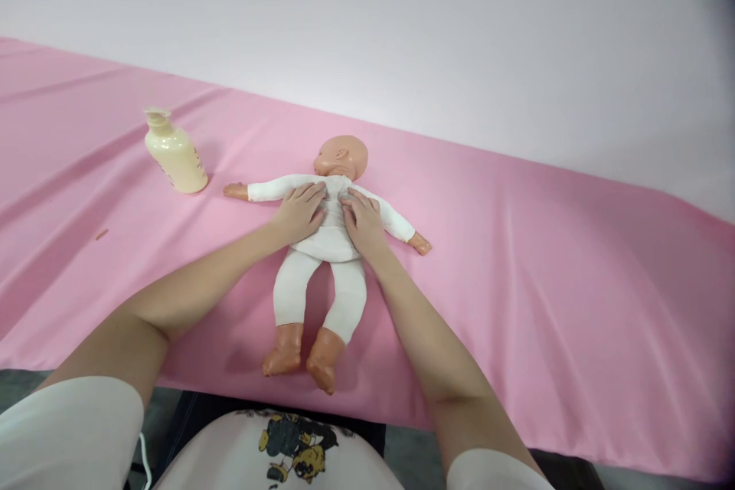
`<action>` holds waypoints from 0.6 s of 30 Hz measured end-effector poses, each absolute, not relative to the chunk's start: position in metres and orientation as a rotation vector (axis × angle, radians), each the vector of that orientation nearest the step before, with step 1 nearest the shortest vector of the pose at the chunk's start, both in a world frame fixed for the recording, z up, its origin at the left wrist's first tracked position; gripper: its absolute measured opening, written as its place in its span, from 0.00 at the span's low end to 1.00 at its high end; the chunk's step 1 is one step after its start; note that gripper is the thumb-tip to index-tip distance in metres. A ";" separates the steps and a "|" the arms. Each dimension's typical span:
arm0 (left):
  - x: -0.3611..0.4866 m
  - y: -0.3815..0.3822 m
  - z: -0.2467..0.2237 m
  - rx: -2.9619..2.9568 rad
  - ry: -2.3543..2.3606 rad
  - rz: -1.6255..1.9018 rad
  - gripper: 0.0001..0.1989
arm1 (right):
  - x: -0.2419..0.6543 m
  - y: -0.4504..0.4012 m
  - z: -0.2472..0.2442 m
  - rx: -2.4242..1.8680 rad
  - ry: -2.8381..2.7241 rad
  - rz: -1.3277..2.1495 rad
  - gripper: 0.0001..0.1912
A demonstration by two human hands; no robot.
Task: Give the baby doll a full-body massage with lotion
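Observation:
A baby doll (330, 241) with a white cloth body lies on the pink cloth, its head away from me and turned to the left. Its arms are spread out and its bare feet point toward me. My left hand (301, 213) rests on the left side of the doll's chest, fingers laid over the white fabric. On the right side of the chest lies my right hand (364, 220), its fingers also flat on the fabric. A narrow strip of chest shows between the two hands, which do not touch.
A pale yellow pump bottle (178, 159) stands to the left of the doll. Nearer on that side is a small brownish piece (102, 234). The pink cloth (551, 283) has folds and reaches a white wall (459, 38) at the back.

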State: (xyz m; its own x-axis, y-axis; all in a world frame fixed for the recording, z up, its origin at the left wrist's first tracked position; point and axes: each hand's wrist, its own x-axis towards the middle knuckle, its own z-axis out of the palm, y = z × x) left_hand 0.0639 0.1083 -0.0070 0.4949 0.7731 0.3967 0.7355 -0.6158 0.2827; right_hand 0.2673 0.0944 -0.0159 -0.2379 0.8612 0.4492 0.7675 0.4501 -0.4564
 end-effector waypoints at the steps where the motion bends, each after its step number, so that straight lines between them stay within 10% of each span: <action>1: 0.064 0.109 -0.007 2.642 1.338 0.755 0.20 | 0.268 0.095 -0.016 -1.362 -2.046 0.201 0.17; 18: 0.059 0.091 0.005 2.597 0.638 0.707 0.02 | 0.266 0.068 -0.006 -1.099 -2.206 0.404 0.14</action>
